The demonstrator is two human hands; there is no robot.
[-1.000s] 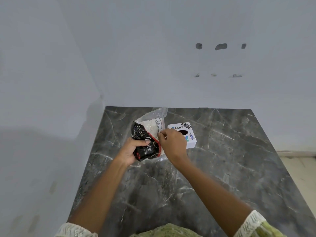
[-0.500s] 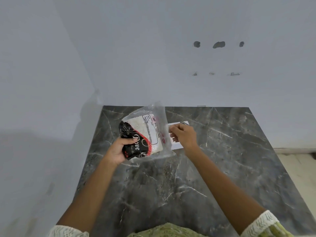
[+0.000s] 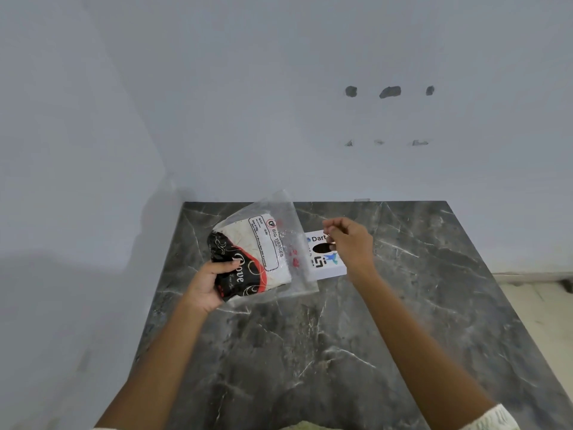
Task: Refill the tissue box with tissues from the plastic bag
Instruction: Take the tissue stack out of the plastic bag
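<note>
A clear plastic bag [image 3: 263,252] printed black, red and white holds white tissues. My left hand [image 3: 208,283] grips its lower left end and holds it tilted above the dark marble table [image 3: 310,352]. The bag's clear open end points up and right. A white tissue box [image 3: 324,257] with a dark oval slot lies flat on the table behind the bag, partly hidden by it. My right hand [image 3: 348,243] hovers over the box's right side, apart from the bag, with fingers curled and fingertips pinched together; whether anything is between them I cannot tell.
Grey walls meet at the table's far left corner. The far wall has several dark holes [image 3: 390,92]. The table's right edge drops to a pale floor [image 3: 539,308].
My left hand lifted the bag off the table and tilted it. My right hand let go of the bag's end and moved right, uncovering the tissue box's top.
</note>
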